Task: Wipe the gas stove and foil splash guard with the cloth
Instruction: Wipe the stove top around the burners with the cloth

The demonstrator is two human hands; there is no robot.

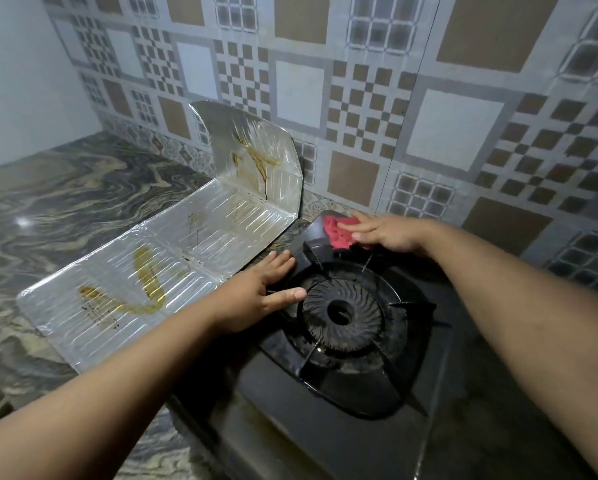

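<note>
A marbled stone desk runs along the left, meeting a plain pale wall at its far left corner. On it, just left of the stove, lies the foil splash guard: its long ribbed panels lie flat on the desk, streaked with brown-yellow grease, while its far end panel stands upright near the patterned tiled wall, also stained and cracked. The left hand rests flat with straight fingers where the guard's right edge meets the left edge of the black gas stove, fingertips on the stove top beside the burner, grasping nothing. The burner sits in the middle of the stove under a black pan support. At the stove's far left corner, the right hand presses down with its fingers spread over a red cloth, which lies bunched on the stove surface close to the tiled wall.
</note>
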